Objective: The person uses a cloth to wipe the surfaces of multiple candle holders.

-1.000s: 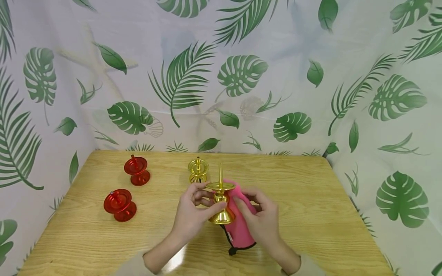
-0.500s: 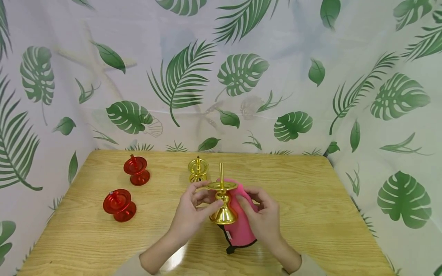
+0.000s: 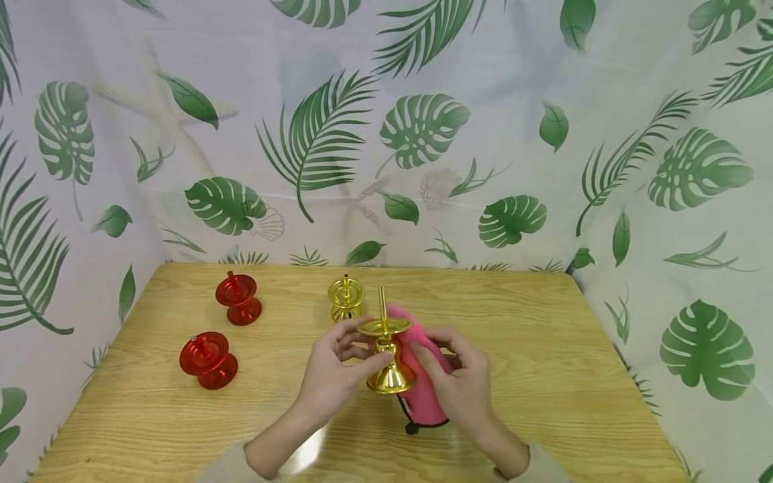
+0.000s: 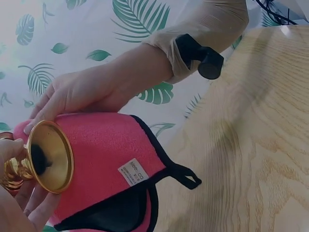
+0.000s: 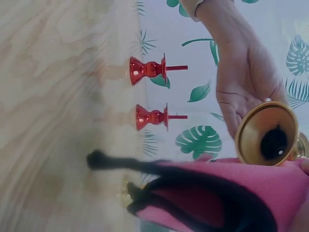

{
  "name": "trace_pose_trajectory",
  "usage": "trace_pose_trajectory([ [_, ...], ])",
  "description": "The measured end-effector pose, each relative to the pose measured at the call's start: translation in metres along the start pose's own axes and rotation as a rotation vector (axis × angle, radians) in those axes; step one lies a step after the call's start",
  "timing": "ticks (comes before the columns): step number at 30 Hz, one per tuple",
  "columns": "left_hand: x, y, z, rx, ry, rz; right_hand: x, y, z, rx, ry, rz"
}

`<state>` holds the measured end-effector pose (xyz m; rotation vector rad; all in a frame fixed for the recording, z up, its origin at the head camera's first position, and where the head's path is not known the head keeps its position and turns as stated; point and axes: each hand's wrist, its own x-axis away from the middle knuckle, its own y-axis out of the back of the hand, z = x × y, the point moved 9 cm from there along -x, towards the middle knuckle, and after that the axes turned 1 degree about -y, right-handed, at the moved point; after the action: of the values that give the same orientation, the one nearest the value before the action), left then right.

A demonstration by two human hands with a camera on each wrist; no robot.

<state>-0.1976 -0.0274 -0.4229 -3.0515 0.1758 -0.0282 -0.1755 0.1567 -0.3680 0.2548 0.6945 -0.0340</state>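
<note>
Above table (image 3: 513, 329), gold candlestick (image 3: 388, 346), near-vertical, spike (image 3: 383, 308) up

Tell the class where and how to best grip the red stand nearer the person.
The red stand is probably best pinched at its narrow stem, coming from the side facing the left hand: it stands upright, dish and base flare wider, and a spike tops the dish.

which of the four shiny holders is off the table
The gold holder gripped in the left hand: both wrist views show its hollow underside. The other gold holder, the front red holder and the back red holder stand on the table.
</note>
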Motion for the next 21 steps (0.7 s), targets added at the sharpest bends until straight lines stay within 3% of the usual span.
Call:
trace_pose_trajectory([
  [7,0.000,0.001,-0.003,-0.050,-0.049,-0.030,-0.001,-0.001,0.031,0.083,0.226,0.026],
  [15,0.001,0.003,-0.006,-0.090,-0.086,-0.056,0.007,-0.007,0.059,0.187,0.409,0.012],
  [18,0.001,0.004,-0.006,-0.083,-0.082,-0.060,0.008,-0.008,0.061,0.193,0.419,0.017],
  [21,0.002,0.004,-0.005,-0.071,-0.068,-0.060,0.006,-0.006,0.055,0.180,0.353,0.029],
])
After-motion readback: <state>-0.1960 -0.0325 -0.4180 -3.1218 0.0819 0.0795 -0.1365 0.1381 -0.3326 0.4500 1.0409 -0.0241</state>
